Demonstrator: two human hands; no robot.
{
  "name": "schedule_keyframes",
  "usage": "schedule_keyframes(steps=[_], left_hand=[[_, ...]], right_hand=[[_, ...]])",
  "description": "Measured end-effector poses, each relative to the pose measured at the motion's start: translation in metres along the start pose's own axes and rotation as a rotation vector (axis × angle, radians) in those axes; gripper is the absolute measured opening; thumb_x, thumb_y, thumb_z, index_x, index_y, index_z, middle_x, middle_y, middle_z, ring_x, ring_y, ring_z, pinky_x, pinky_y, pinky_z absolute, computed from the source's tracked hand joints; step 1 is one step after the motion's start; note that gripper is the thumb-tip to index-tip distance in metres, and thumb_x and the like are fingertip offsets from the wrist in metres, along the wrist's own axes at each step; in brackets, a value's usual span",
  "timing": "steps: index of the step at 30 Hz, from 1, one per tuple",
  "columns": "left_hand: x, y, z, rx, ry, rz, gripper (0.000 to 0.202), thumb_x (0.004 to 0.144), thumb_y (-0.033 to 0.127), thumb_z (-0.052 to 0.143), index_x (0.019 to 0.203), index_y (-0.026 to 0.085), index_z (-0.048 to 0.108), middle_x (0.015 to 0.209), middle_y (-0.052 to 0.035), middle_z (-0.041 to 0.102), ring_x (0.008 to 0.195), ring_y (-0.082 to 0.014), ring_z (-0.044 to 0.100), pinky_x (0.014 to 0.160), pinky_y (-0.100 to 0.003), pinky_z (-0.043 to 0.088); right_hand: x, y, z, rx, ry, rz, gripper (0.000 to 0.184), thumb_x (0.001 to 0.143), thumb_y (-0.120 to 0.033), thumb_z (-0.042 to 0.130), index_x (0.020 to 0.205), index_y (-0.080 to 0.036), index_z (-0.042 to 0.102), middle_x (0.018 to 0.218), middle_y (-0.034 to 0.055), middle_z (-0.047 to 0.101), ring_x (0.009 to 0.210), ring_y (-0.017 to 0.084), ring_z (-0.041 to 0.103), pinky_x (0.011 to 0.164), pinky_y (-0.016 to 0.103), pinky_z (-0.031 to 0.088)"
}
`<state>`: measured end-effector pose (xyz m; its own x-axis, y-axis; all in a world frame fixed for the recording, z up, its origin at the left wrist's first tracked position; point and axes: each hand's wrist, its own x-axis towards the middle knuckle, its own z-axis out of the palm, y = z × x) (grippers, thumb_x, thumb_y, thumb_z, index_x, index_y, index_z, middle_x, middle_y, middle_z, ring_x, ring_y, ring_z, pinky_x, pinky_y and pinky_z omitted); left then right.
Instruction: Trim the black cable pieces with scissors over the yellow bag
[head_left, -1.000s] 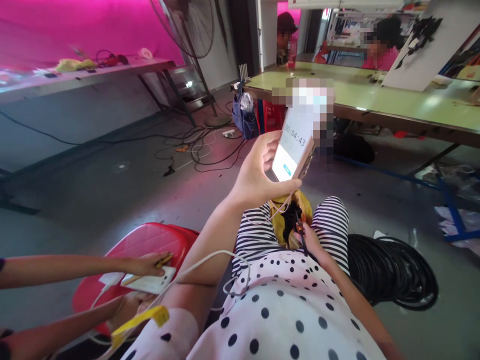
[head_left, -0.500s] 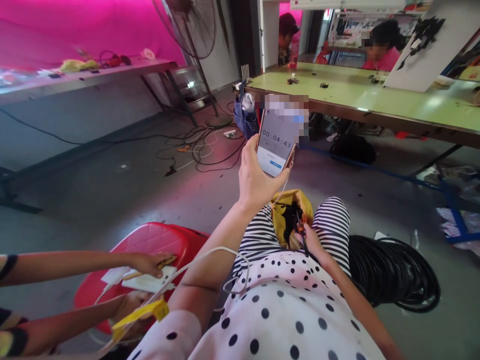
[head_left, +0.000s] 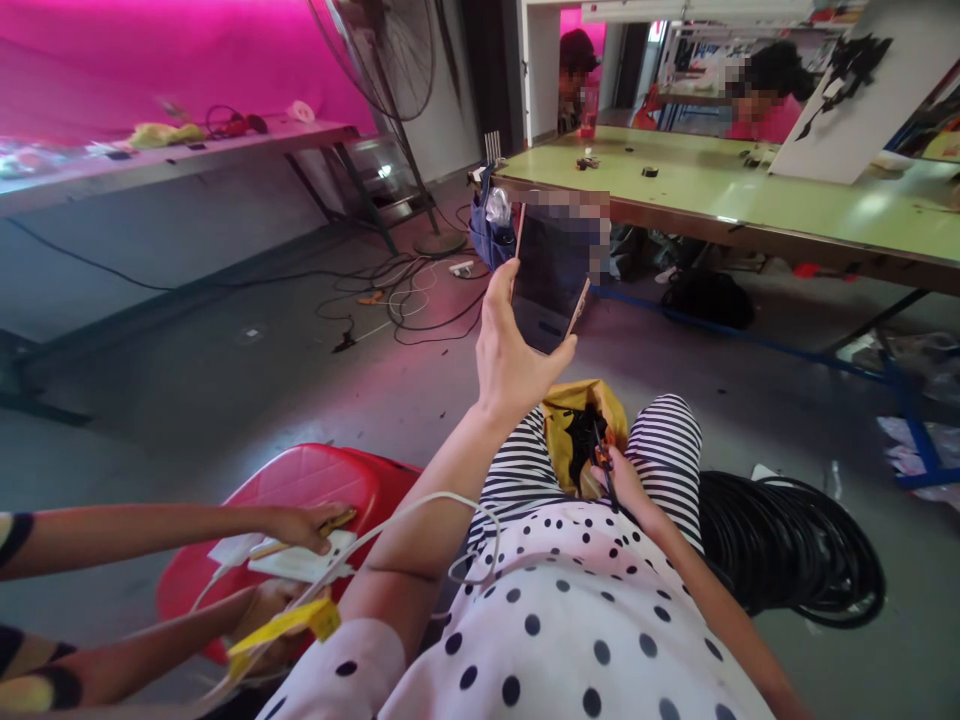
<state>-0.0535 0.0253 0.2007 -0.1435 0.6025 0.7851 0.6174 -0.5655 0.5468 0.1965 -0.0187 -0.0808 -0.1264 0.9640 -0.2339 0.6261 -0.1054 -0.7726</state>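
Observation:
My left hand (head_left: 514, 355) is raised in front of me, wrapped around a smartphone (head_left: 551, 275) by its lower edges. The phone's screen is dark, and its top is blurred out. A white cable (head_left: 427, 500) loops over my left forearm. Low between my knees, my right hand (head_left: 624, 475) is closed on a slim black-and-orange tool (head_left: 604, 462), whose exact kind I cannot make out. Just behind that hand is an open yellow bag (head_left: 613, 400) with black pieces (head_left: 581, 435) inside.
At left, another person's hands (head_left: 300, 525) hold items over a red stool (head_left: 277, 485) bearing a white power strip (head_left: 300, 562). A black cable coil (head_left: 795, 550) lies right of my legs. Cords (head_left: 405, 300) trail over the floor. Beyond is a green-topped table (head_left: 697, 165).
The phone's screen has gone from a lit timer display to dark. My two hands have stayed almost where they were, and the other person's hands look much the same.

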Motion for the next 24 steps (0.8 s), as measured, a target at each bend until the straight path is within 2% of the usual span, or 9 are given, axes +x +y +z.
schedule_keyframes(steps=[5, 12, 18, 24], left_hand=[[0.0, -0.001, 0.001, 0.036, -0.009, 0.019, 0.101, 0.08, 0.034, 0.09, 0.162, 0.036, 0.031, 0.166, -0.011, 0.046, 0.158, -0.0369, 0.043, 0.13, -0.059, 0.04], [-0.001, -0.003, 0.001, 0.016, 0.045, -0.028, 0.123, 0.076, 0.037, 0.093, 0.168, 0.035, 0.011, 0.164, -0.0179, 0.044, 0.15, -0.0385, 0.052, 0.12, -0.058, 0.051], [-0.001, -0.008, -0.001, 0.018, 0.049, -0.037, 0.129, 0.076, 0.042, 0.095, 0.169, 0.036, 0.006, 0.16, -0.0186, 0.048, 0.151, -0.0416, 0.05, 0.12, -0.063, 0.049], [-0.002, -0.011, 0.0, 0.059, 0.05, -0.056, 0.126, 0.077, 0.041, 0.093, 0.17, 0.032, 0.008, 0.164, -0.0198, 0.044, 0.148, -0.0396, 0.053, 0.121, -0.062, 0.05]], right_hand=[[0.001, 0.001, 0.0, 0.002, -0.017, 0.008, 0.037, 0.086, -0.029, 0.067, 0.122, -0.022, 0.063, 0.081, 0.0003, 0.074, 0.071, 0.022, 0.073, 0.074, 0.032, 0.055], [0.001, 0.0, -0.002, -0.03, 0.001, -0.002, 0.038, 0.085, -0.03, 0.069, 0.122, -0.022, 0.064, 0.083, 0.0005, 0.075, 0.074, 0.022, 0.073, 0.076, 0.032, 0.054], [0.002, 0.002, 0.0, 0.012, -0.013, 0.012, 0.04, 0.086, -0.03, 0.065, 0.125, -0.02, 0.063, 0.078, 0.0001, 0.073, 0.069, 0.022, 0.073, 0.073, 0.033, 0.055], [0.001, 0.001, -0.001, 0.003, -0.025, 0.027, 0.041, 0.087, -0.029, 0.066, 0.126, -0.02, 0.063, 0.081, 0.0011, 0.075, 0.07, 0.022, 0.073, 0.071, 0.031, 0.054]])
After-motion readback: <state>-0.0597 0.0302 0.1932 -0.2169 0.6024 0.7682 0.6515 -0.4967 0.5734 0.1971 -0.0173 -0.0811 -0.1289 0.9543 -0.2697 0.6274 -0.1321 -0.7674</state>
